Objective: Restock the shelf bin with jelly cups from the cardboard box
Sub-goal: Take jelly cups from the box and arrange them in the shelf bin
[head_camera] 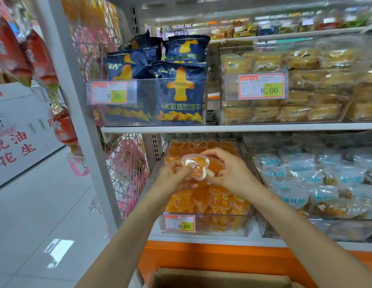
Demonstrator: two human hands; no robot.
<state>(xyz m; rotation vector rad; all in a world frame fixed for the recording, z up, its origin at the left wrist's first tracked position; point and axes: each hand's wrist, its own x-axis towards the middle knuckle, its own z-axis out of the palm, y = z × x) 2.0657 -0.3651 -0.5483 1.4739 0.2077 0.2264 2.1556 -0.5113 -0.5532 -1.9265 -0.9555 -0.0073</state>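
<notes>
Evidently the restock is well along. The bin (219, 223) on the lower shelf is heaped with orange jelly cups, piled to the top of its clear front wall and rising toward the back. One more cup (196, 167), heart-shaped with a clear rim, is held just above the heap near the bin's middle. The left hand (174, 171) pinches its left edge between thumb and fingertips, and the right hand (229, 173) curls round its right side. Neither hand is free. This cup is not yet set down, so the step in hand looks like placing or tidying it on the top layer.

The box (222, 279) sits at the bottom of the view, below the arms, with only its upper edge showing. Its contents are hidden, so I cannot tell how many cups are left. Judging by the bin alone, there is little room, and further cups would probably have to go on top or toward the back corners.
</notes>
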